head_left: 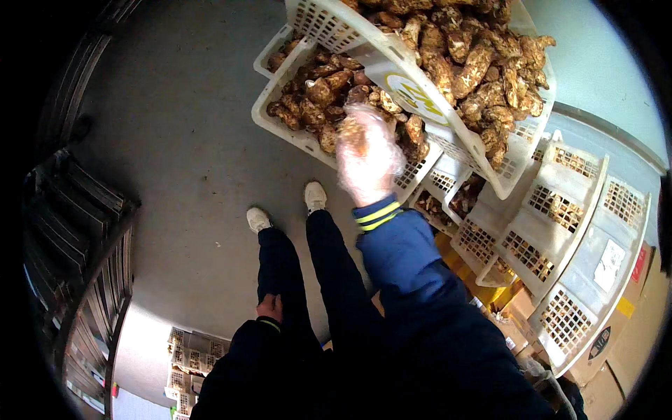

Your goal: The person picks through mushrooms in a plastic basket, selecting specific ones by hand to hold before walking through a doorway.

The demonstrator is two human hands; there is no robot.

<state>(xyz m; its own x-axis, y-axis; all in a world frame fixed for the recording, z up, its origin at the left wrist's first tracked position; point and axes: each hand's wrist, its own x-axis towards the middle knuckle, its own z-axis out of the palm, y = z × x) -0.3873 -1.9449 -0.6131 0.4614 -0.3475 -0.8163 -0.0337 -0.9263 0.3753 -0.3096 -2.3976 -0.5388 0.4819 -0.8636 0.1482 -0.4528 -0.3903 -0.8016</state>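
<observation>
My right hand (369,155), in a clear plastic glove, is over the near edge of a lower white crate (264,115) of brown mushrooms (323,92). Its fingers are closed around a brown mushroom (353,136), partly covered by the glove and washed out by bright light. Low by my left thigh hangs my bare left hand (269,308), fingers curled, with nothing seen in it. Another white crate (381,36), heaped with thick brown-and-cream mushrooms (476,66), stands above and to the right of the lower one, tilted in view.
White slatted crates (532,224) are stacked at the right, with cardboard boxes (633,343) beside them. Dark racking (91,280) stands at the left. More light crates (189,360) are at the lower left. My shoes (316,197) rest on the grey floor (189,140).
</observation>
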